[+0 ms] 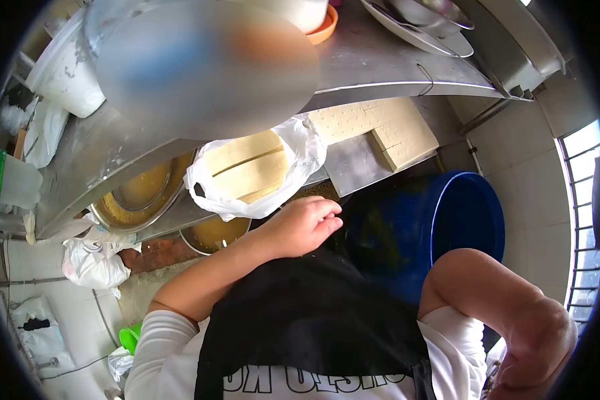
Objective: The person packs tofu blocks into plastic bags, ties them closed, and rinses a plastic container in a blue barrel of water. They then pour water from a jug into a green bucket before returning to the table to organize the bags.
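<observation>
My left hand (307,225) is in front of my black apron, its fingers curled in with nothing visible in them. Just beyond it, an open white plastic bag (313,141) holds pale yellow blocks that look like tofu (250,167). The bag sits on the lower metal shelf, close to my left hand but apart from it. To its right, more of the pale slabs (407,137) lie on a metal sheet (357,167), some with small pits on top. My right arm is bent at the lower right, and its hand is out of view.
A large blue barrel (393,227) stands open at my right. Above is a metal counter (380,67) with bowls and a plate (413,33). Metal pans with yellowish contents (140,190) are at the left. A white bucket (67,73) stands upper left. Part of the top is blurred.
</observation>
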`<state>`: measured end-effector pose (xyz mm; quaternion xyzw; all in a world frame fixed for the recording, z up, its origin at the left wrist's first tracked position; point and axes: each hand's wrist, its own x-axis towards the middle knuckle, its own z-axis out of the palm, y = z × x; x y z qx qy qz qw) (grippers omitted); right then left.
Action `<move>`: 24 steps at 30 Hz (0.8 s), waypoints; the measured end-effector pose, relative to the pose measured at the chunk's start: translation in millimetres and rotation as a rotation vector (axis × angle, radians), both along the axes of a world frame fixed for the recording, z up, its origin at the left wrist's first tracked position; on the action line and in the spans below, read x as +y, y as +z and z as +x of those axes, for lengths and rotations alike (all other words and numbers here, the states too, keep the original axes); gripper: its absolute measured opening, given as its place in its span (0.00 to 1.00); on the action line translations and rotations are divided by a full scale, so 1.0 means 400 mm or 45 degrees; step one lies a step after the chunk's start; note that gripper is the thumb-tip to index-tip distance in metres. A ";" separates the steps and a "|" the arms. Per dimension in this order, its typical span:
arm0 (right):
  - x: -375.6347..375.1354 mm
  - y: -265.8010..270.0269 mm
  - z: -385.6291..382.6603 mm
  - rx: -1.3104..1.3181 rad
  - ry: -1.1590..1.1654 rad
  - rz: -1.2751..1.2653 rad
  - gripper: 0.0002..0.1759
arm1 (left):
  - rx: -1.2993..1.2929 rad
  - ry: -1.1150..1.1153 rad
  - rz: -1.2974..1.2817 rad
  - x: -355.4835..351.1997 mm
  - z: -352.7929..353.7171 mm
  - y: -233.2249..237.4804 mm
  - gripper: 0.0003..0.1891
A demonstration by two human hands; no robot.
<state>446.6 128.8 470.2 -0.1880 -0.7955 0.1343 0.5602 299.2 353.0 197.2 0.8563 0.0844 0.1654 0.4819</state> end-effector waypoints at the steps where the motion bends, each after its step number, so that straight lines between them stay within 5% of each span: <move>1: -0.002 -0.005 0.029 0.000 0.004 0.000 0.30 | 0.079 -0.039 -0.001 -0.008 0.038 -0.025 0.14; 4: 0.017 -0.039 0.133 0.014 0.027 0.327 0.29 | 0.208 0.129 -0.271 -0.021 0.175 -0.147 0.18; 7: 0.012 -0.065 0.277 -0.155 0.165 0.391 0.09 | 0.375 0.622 -0.277 0.043 0.332 -0.313 0.26; 11: -0.064 -0.090 0.533 -0.490 0.336 -0.245 0.04 | 0.442 1.275 -0.054 0.147 0.486 -0.346 0.33; 14: 0.032 -0.300 0.470 0.358 -0.491 -0.182 0.03 | 0.747 1.587 -0.061 0.244 0.572 -0.452 0.40; 16: 0.094 -0.421 0.475 0.775 -0.792 -0.702 0.02 | 0.848 1.709 0.001 0.269 0.628 -0.472 0.41; 18: 0.151 -0.609 0.481 1.198 -0.727 -1.248 0.04 | 0.691 1.698 -0.518 0.272 0.655 -0.441 0.43; 21: 0.175 -0.845 0.446 1.209 -0.642 -1.681 0.09 | 0.599 1.705 -0.695 0.280 0.654 -0.375 0.42; 24: 0.219 -0.948 0.403 1.031 -0.631 -1.896 0.19 | 0.276 1.696 -1.166 0.331 0.629 -0.465 0.34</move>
